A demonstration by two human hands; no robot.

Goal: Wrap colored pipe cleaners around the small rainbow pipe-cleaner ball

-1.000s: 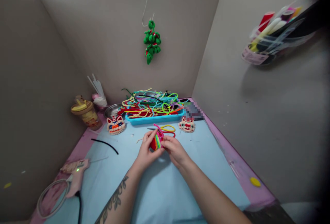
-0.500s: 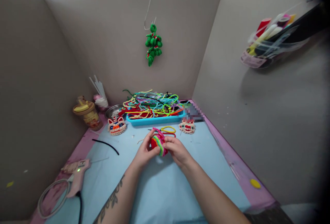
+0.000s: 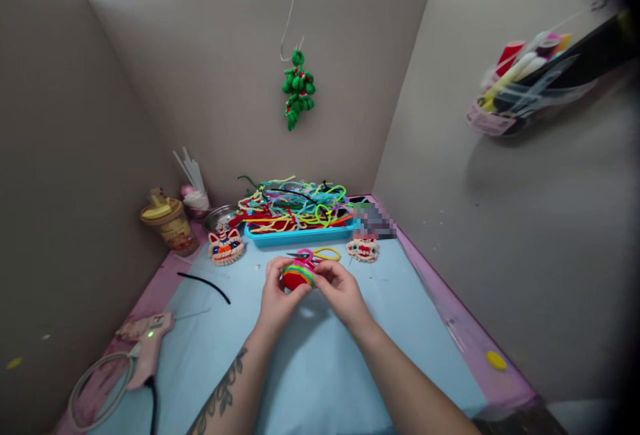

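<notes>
Between both hands, above the blue mat (image 3: 310, 381), is a small rainbow-striped craft piece (image 3: 297, 277) of fuzzy stems with a red round face and a pink loop on top. My left hand (image 3: 278, 291) grips its left side, thumb at the front lower edge. On the other side, my right hand (image 3: 342, 289) pinches the striped rim with thumb and fingers. Just behind the piece lie scissors (image 3: 327, 254) with yellow and red handles, partly covered by the hands and the piece.
A blue tray (image 3: 300, 237) heaped with colourful pipe cleaners (image 3: 300, 201) stands at the back. Lion-head pieces (image 3: 227, 247) flank it. At left are a glue gun (image 3: 153, 348) with a cable, a black stem (image 3: 205, 284) and a lidded cup (image 3: 173, 228). Grey panels enclose the table.
The rainbow piece has been turned so its red face shows towards me and its stripes run more level. Both hands have shifted slightly with it.
</notes>
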